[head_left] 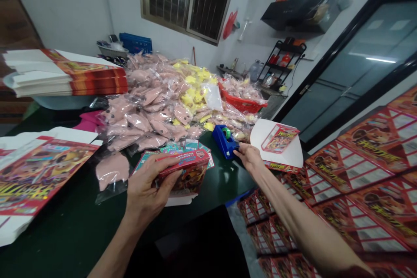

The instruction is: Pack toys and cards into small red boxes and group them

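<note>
Head view: left hand (148, 186) gripping red box (182, 173), print (184, 163) illegible; right hand (249, 157) open.

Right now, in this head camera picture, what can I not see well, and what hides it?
Head view:
- red printed box: underside, hidden by left hand
- teal cards: partly hidden by the box; print too small
- red basket: inside hidden by plastic bags
- black wire rack: items too small

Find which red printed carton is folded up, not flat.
The red box in the left hand: it is folded into a box shape, while the other cartons, laid out at right, lie flat and unfolded.
</note>
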### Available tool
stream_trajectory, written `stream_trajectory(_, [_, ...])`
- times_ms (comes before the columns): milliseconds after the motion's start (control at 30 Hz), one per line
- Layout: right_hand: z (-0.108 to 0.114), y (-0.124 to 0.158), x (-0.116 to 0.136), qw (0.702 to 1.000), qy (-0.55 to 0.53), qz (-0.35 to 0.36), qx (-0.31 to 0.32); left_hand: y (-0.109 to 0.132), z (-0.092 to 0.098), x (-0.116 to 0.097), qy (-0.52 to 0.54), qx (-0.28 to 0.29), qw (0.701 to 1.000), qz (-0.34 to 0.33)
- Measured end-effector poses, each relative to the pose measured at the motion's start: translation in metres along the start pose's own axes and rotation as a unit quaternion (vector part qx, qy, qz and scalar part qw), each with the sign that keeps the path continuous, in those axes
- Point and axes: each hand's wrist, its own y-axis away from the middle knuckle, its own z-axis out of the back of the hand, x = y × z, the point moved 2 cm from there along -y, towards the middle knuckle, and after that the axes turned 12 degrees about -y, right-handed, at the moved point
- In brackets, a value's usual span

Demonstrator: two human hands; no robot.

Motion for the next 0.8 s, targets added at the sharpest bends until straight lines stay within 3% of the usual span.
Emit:
stream_trajectory(233, [0.007,0.002,-0.041,0.999,-0.034,0.018,-0.018,0.001,0.001,0.001,-0.027,0.004,1.0,0.009])
stream_trajectory(433, [0.001,0.006,-0.043,0.998,0.03,0.061,0.003,0.003,0.0,0.003,-0.041,0.002,0.999,0.024])
stream_trajectory(533, [0.002,0.039,-0.031,0.991,0.04,0.123,0.046,0.004,0.0,0.001,-0.043,0.011,0.998,0.049])
stream_trajectory(633, [-0.002,0.094,-0.012,0.978,0.037,0.175,0.11,0.003,0.0,-0.003,-0.036,0.016,0.998,0.054])
stream_trajectory(733, [-0.021,0.153,0.014,0.954,-0.013,0.215,0.207,0.004,0.0,-0.004,-0.035,0.014,0.998,0.056])
stream_trajectory(800, [-0.039,0.181,0.028,0.939,-0.081,0.205,0.264,0.005,0.0,-0.003,-0.03,0.015,0.998,0.057])
